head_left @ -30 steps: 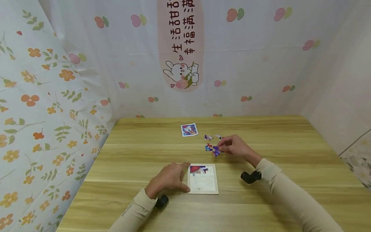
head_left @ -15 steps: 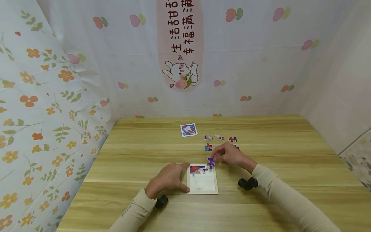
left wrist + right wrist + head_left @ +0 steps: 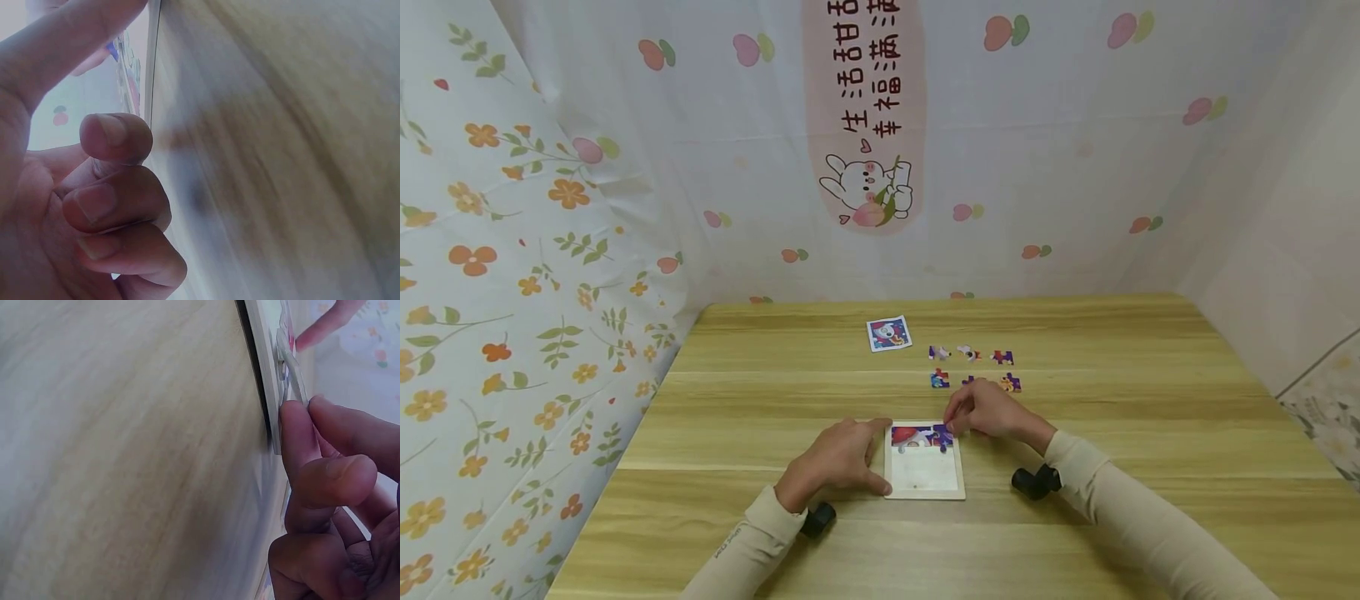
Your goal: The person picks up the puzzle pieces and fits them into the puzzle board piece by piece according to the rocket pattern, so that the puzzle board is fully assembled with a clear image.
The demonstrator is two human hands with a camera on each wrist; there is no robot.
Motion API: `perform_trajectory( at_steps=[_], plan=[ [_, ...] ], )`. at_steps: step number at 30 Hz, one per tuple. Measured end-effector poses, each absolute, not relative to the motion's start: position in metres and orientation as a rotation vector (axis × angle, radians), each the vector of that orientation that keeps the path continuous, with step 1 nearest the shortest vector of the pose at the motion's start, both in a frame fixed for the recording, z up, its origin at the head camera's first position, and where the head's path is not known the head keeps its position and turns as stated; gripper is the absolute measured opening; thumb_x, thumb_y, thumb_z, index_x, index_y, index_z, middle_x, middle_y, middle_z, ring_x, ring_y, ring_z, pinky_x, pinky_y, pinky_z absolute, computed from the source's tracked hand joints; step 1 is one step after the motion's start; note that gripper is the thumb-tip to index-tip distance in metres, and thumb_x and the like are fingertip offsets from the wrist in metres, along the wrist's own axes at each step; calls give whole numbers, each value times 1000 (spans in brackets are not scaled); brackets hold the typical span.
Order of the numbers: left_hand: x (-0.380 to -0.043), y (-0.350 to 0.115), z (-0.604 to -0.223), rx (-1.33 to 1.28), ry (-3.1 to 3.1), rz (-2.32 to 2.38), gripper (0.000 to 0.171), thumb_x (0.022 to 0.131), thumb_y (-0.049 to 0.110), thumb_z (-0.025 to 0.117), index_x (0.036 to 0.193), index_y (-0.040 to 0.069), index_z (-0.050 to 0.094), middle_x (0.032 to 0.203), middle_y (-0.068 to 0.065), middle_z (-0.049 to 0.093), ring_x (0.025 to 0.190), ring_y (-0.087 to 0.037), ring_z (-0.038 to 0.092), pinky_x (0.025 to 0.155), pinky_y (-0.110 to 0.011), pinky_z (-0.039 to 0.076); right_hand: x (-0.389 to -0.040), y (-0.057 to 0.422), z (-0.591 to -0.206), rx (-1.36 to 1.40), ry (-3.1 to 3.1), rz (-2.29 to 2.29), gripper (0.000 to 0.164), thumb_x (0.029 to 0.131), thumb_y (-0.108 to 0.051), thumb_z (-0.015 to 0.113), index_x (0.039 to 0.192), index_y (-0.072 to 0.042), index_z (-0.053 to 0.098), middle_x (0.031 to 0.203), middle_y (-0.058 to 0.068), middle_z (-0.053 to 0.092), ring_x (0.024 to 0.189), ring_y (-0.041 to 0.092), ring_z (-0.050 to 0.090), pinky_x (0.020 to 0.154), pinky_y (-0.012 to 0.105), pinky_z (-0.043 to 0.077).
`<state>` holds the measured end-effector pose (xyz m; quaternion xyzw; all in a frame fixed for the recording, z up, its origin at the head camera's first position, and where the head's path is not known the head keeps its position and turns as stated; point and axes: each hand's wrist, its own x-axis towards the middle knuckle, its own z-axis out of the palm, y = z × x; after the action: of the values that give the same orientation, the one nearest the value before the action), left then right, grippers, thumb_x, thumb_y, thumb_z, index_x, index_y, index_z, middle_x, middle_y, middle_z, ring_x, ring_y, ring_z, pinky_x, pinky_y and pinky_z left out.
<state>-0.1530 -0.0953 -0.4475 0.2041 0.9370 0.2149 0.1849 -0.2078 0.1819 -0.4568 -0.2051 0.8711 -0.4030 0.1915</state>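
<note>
At the puzzle frame's top right corner, my right hand (image 3: 988, 408) pinches a purple jigsaw piece (image 3: 942, 437) between thumb and finger. The piece sits tilted against the tray in the right wrist view, its pale edge (image 3: 298, 378) toward me. The square pale puzzle frame (image 3: 961, 475) holds joined pieces (image 3: 910, 437) with red and white print along its top; its lower part is bare. My left hand (image 3: 842, 458) rests against the frame's left side, index finger at the upper corner and thumb at the lower one. Its other fingers (image 3: 125, 200) are bent and hold nothing.
Several loose jigsaw pieces (image 3: 940, 378) lie in two rows behind the right hand, one partly hidden by it. A small printed picture card (image 3: 889, 333) lies farther back on the wooden table (image 3: 760, 383). Patterned curtains (image 3: 737, 167) hang behind and at the left.
My right hand has carried the purple piece from the loose rows toward me, down to the frame's top right corner. My left hand has stayed at the frame's left side.
</note>
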Motion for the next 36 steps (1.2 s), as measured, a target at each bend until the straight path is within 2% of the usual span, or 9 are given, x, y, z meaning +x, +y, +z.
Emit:
perform_trajectory(
  at_steps=[5, 12, 18, 22, 30, 36],
  plan=[
    [-153, -95, -447, 582, 2640, 606, 92, 67, 42, 93, 145, 14, 52, 64, 5, 48, 58, -11, 43, 52, -26, 30, -208, 180, -457, -557, 2473, -1117, 4, 85, -9, 76, 89, -10, 75, 72, 2, 72, 49, 10, 49, 48, 23, 40],
    [-153, -95, -447, 581, 2640, 599, 92, 67, 42, 92, 145, 14, 52, 65, 5, 49, 60, -11, 44, 52, -26, 30, -200, 175, -456, -712, 2587, -994, 11, 82, -11, 80, 90, -10, 74, 76, -1, 66, 68, 10, 54, 62, 23, 45],
    [-154, -95, -448, 587, 2637, 610, 92, 67, 41, 93, 145, 14, 52, 63, 5, 48, 54, -10, 43, 49, -25, 30, -185, 161, -452, -872, 2759, -730, 23, 76, -19, 88, 93, -12, 75, 84, -3, 66, 75, 7, 52, 67, 21, 44],
    [-154, -95, -448, 593, 2637, 612, 92, 67, 41, 93, 145, 14, 52, 62, 5, 49, 54, -10, 44, 49, -25, 30, -181, 158, -452, -896, 2811, -638, 23, 75, -22, 88, 94, -13, 77, 87, -4, 64, 77, 7, 52, 67, 22, 43],
    [-153, -95, -447, 580, 2631, 606, 91, 68, 41, 92, 145, 14, 52, 63, 5, 49, 55, -11, 44, 50, -25, 30, -177, 156, -454, -933, 2838, -625, 23, 77, -21, 87, 96, -11, 78, 97, 1, 72, 91, 16, 65, 81, 35, 55],
    [-154, -95, -446, 580, 2623, 620, 91, 68, 40, 92, 145, 13, 52, 62, 5, 48, 53, -11, 44, 49, -25, 30, -178, 157, -456, -955, 2853, -635, 23, 76, -20, 87, 95, -11, 78, 97, 2, 74, 92, 17, 67, 82, 36, 56]
  ],
)
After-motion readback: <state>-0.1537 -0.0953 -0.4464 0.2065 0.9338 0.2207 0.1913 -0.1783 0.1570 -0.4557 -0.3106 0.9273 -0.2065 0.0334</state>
